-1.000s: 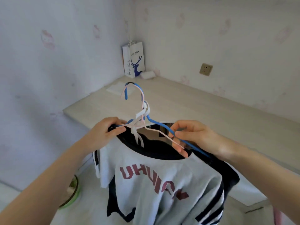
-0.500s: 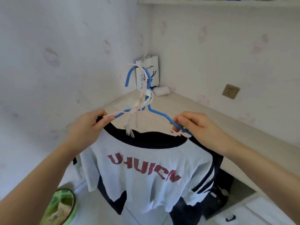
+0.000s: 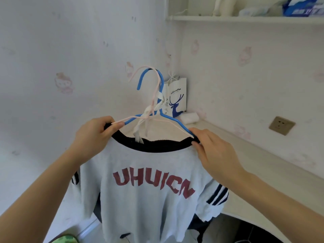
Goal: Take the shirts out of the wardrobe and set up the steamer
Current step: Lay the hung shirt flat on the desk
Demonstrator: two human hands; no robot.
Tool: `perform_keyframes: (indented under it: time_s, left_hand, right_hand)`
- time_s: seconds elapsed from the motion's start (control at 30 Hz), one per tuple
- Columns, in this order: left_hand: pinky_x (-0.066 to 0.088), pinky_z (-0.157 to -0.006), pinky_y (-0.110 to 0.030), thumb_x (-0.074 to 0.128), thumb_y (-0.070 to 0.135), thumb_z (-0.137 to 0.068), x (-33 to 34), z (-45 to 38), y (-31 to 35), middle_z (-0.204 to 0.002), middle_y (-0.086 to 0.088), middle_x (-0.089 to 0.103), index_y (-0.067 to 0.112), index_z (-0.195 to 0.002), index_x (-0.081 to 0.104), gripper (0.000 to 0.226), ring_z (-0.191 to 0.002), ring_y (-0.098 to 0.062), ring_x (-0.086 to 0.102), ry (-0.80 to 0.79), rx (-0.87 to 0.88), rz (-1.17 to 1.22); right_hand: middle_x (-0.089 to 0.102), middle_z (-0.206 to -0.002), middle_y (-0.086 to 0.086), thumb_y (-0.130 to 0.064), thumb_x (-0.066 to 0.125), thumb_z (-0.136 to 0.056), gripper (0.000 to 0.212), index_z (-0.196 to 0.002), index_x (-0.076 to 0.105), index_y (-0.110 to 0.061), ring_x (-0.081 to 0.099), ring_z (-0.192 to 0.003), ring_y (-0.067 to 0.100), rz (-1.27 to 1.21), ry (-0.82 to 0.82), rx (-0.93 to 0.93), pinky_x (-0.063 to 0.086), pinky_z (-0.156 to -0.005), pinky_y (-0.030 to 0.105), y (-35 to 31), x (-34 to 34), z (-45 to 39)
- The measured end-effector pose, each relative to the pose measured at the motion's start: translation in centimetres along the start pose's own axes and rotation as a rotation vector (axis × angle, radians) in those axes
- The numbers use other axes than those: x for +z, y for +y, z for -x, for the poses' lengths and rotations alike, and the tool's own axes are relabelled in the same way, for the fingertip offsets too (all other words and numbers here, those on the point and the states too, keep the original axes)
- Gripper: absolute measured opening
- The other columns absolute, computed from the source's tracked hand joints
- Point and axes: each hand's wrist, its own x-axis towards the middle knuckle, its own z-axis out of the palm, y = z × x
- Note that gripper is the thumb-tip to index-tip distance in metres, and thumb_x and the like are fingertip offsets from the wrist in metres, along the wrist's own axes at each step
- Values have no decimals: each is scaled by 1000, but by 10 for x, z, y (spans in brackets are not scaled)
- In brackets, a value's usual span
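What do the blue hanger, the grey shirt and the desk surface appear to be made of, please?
Blue hanger: probably thin wire under a smooth blue coating, given its slender bent rod and soft sheen.
Grey shirt: soft matte knit, likely cotton jersey, with a ribbed black collar and limp drape.
Desk surface: pale wood-grain finish, possibly laminate; faint streaks, low gloss.

The shirt (image 3: pixel 150 186) is cut off by the bottom edge, so its hem is out of sight. Behind the shirt, dark cloth (image 3: pixel 201 225) shows only in slivers; what garment it is cannot be told. Below the shirt's left sleeve, a green object (image 3: pixel 64 239) is clipped by the frame. Above the shirt, things on the shelf (image 3: pixel 245 19) are cropped at the top edge and blurred. Small print on the paper bag (image 3: pixel 177 97) behind the hangers (image 3: pixel 157 109) is unreadable.
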Motion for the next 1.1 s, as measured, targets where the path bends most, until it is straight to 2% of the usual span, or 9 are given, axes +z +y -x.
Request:
perform_keyframes:
  time_s: [0.17, 0.27, 0.4, 0.5, 0.63, 0.77, 0.97, 1.1]
  left_hand:
    - [27, -52, -30, 50, 46, -93, -8, -71, -19, -49, 3, 38, 18, -60, 47, 44, -48, -19, 36, -10, 23, -21]
    - [28, -52, -32, 49, 46, -94, -9, -116, -26, -52, 2, 39, 15, -64, 47, 44, -49, -19, 37, 6, 61, -12]
    - [31, -53, -33, 48, 49, -94, -1, -167, -39, -54, 1, 41, 16, -66, 47, 43, -52, -20, 39, 3, 90, 15]
    - [30, -52, -32, 47, 50, -94, 11, -195, -46, -55, 1, 41, 16, -67, 47, 43, -51, -19, 38, -28, 108, 32]
    - [31, -53, -32, 53, 42, -93, 26, -222, -54, -61, -1, 46, 17, -71, 51, 34, -56, -20, 42, -16, 150, 7]
    - [31, -55, -33, 51, 37, -95, 44, -249, -58, -69, 1, 46, 20, -76, 54, 26, -63, -19, 45, 73, 221, -81]
    - [32, -53, -30, 51, 34, -96, 75, -299, -68, -69, 4, 44, 19, -81, 59, 22, -61, -13, 42, 141, 221, -80]
    - [36, -55, -32, 51, 33, -96, 106, -344, -71, -70, 6, 45, 21, -81, 56, 21, -61, -14, 43, 118, 213, -85]
  right_hand:
    - [66, -96, -4, -33, 35, -97, 38, -125, 57, -21, 63, -76, 18, -6, 47, 72, 53, -56, 35, 4, 30, -64]
    - [65, -96, -4, -34, 33, -97, 39, -124, 58, -22, 63, -79, 18, 24, 81, 99, 51, -60, 29, 11, 44, -103]
    - [63, -97, -1, -28, 42, -98, 31, -124, 57, -22, 61, -83, 23, 62, 85, 129, 53, -62, 37, 27, 62, -144]
    - [62, -98, -3, -24, 47, -98, 29, -125, 58, -22, 60, -86, 20, 71, 104, 145, 52, -63, 35, 41, 75, -161]
    - [58, -89, -2, -26, 43, -98, 32, -126, 59, -22, 59, -79, 21, 121, 121, 113, 51, -55, 35, 60, 88, -185]
    - [58, -89, -2, -24, 47, -99, 31, -128, 58, -23, 58, -79, 21, 153, 116, 96, 51, -54, 36, 80, 99, -212]
    - [60, -87, 0, -31, 34, -98, 39, -125, 58, -18, 58, -76, 22, 217, 103, 1, 47, -45, 33, 121, 124, -258]
    - [62, -88, 3, -22, 48, -99, 29, -124, 60, -16, 59, -76, 25, 215, 81, 0, 47, -45, 33, 160, 150, -288]
